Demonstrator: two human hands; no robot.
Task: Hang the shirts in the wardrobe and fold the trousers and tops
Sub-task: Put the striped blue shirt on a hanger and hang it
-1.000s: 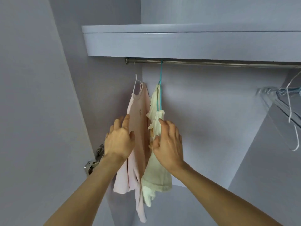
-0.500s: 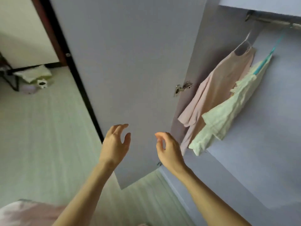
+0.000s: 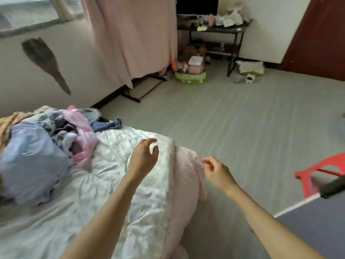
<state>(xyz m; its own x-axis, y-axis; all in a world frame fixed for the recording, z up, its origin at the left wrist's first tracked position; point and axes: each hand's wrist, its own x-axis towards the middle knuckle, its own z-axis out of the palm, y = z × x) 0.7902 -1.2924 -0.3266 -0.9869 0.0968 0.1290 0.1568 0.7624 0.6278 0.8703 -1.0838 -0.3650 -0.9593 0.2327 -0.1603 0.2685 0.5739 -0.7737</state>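
Hands carry nothing: I hold my left hand (image 3: 144, 157) over the white quilted bed cover (image 3: 119, 184) and my right hand (image 3: 217, 171) off its edge, fingers loosely curled, free to take garments from the mixed heap of crumpled clothes (image 3: 48, 148) at far left.

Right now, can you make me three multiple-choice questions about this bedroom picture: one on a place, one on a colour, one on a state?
1. Where does the heap of clothes lie?
A. on the floor
B. on the bed, at its left
C. on the stool

2. What colour is the plastic stool?
A. red
B. green
C. white

3. What do the left hand and the right hand hold?
A. a hanger
B. a shirt each
C. nothing

Answers: 1 B, the heap rests on the white cover. 2 A, the stool at the right edge is red. 3 C, both hands hang loose in the air with the fingers bare.
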